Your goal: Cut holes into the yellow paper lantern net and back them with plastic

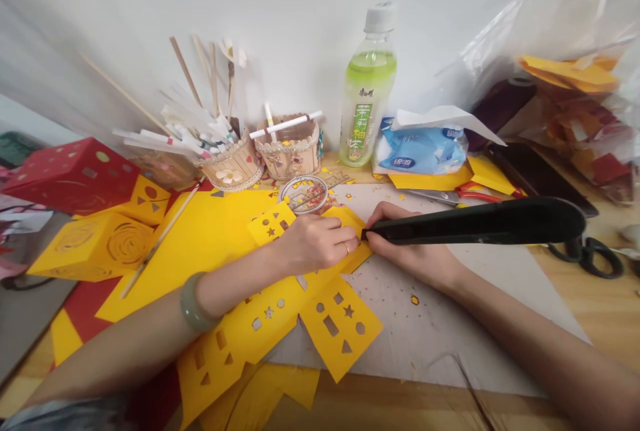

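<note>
My left hand (320,241), with a ring on one finger, is closed with its fingers curled on a yellow card sheet (295,301) with cut-out stars and other shapes. My right hand (407,251) pinches a long black tool (475,221) near its narrow end, like a pen; it looks like a utility knife. Its tip meets the sheet's right end beside my left fingers, and any blade there is hidden. A smaller yellow piece (343,324) with star, triangle and round holes lies just below the sheet. Behind my left hand sits another punched yellow piece (270,223).
A grey board (440,338) with small scraps lies under the work. Behind stand two decorated cups (233,164) with pens and sticks, a round dish of scraps (303,194), a green drink bottle (367,98) and tissues (420,148). Scissors (600,258) lie right, yellow boxes (95,244) left.
</note>
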### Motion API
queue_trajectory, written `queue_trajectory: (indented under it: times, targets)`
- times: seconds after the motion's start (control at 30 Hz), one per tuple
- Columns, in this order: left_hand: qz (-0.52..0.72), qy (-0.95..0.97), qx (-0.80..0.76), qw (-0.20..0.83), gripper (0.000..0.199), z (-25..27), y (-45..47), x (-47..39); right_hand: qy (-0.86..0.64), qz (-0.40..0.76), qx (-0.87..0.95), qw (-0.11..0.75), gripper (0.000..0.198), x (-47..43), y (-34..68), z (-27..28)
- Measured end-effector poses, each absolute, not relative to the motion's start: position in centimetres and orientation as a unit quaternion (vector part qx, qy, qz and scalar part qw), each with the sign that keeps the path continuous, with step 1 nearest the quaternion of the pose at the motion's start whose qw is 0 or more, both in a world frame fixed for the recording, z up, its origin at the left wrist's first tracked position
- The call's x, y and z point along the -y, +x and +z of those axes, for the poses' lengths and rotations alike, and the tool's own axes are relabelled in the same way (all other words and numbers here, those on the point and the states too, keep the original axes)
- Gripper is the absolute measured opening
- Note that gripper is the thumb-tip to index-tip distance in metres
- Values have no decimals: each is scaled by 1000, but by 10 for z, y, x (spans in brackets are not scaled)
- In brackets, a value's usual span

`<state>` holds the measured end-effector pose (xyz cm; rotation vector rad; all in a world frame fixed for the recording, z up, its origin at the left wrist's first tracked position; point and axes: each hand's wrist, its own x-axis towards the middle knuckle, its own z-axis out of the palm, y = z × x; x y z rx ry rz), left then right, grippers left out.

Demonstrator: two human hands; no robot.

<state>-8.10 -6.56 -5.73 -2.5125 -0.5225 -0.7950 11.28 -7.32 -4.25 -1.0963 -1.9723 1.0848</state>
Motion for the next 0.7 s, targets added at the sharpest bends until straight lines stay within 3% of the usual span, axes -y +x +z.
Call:
queue_trajectory:
  times: [0.7]
  targets:
    - [-288,-909,196,230,19,-59,-82,67,-418,416,752,296,7,73,112,-41]
